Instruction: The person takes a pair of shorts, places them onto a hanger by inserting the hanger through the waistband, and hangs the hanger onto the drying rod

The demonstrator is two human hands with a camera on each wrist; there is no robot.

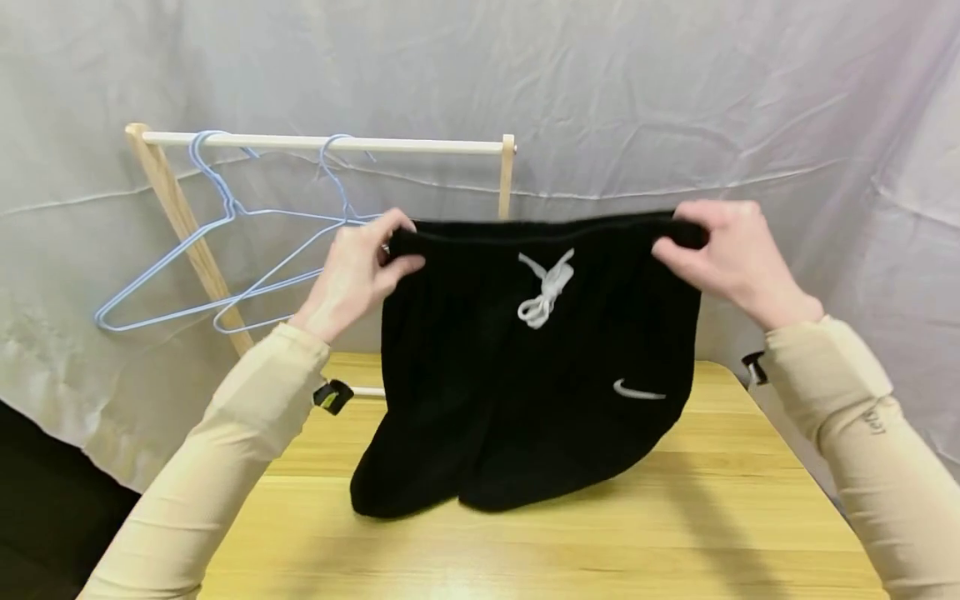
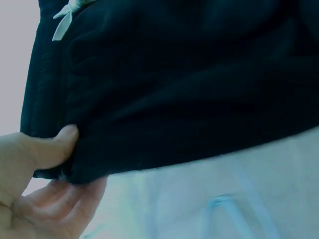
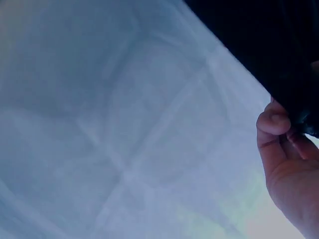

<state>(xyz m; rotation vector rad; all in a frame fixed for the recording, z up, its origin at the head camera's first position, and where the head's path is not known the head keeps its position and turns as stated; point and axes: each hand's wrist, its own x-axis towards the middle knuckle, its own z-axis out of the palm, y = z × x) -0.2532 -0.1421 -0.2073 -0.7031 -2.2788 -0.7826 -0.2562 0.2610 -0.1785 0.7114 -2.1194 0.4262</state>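
A pair of black shorts (image 1: 540,367) with a white tied drawstring (image 1: 547,287) and a white swoosh logo hangs spread between both hands, above the table. My left hand (image 1: 360,267) pinches one end of the waistband, thumb in front. At the opposite end, my right hand (image 1: 738,258) grips the waistband between thumb and fingers. The left wrist view shows the left thumb pressed on the black cloth (image 2: 174,94), the fingers behind it. In the right wrist view, the right hand (image 3: 294,164) holds a corner of the dark fabric (image 3: 269,40). The legs' lower edges curve loosely.
Behind and to the left stands a wooden rack with a white rail (image 1: 420,145). Two light blue hangers (image 1: 168,262) hang from it, partly behind the left hand. A wooden table (image 1: 600,542) lies below; a grey cloth backdrop (image 1: 675,100) covers the rear.
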